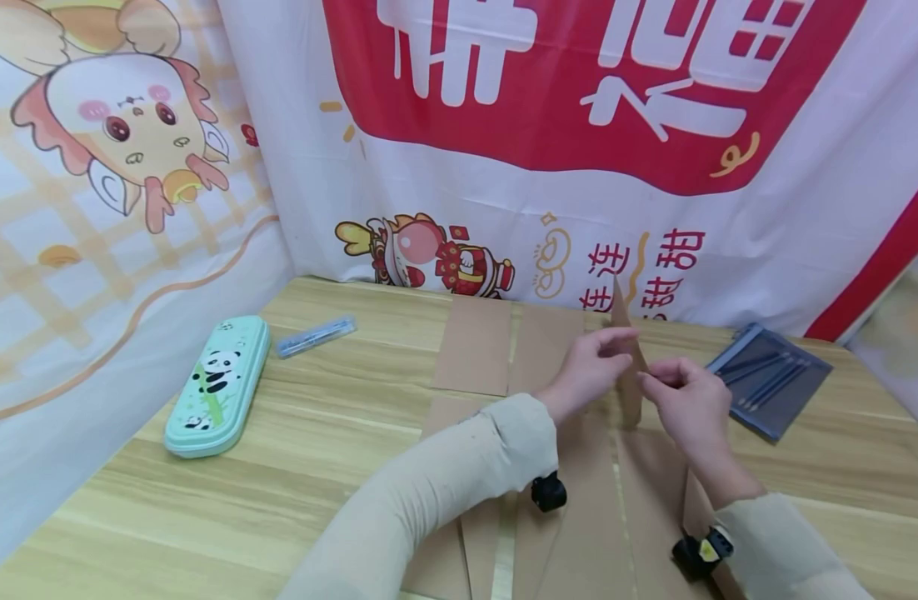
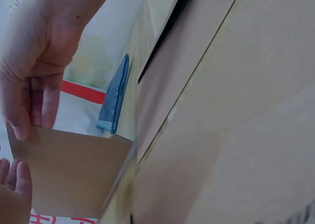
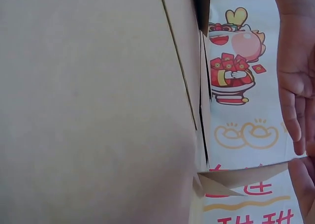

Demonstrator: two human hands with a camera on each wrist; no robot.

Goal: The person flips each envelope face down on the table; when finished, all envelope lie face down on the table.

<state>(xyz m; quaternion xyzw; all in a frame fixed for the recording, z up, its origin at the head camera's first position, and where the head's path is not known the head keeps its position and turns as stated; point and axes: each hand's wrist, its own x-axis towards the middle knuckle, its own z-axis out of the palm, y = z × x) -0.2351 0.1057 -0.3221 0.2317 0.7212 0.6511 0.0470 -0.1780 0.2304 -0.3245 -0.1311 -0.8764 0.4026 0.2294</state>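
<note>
My right hand (image 1: 690, 410) has its fingers pinched on the edge of the upright cardboard flap (image 1: 631, 406), above flat cardboard (image 1: 594, 533); my left hand (image 1: 588, 372) touches it, whether clamped I cannot tell. It should feel light, stiff, creasable, best held by edges. The wood-grained table (image 1: 354, 442) meets printed cloth (image 1: 444, 179) behind.

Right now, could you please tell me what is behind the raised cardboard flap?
In the head view, white cloth with red characters shows behind the cardboard flap; the patch directly behind it is covered.
</note>
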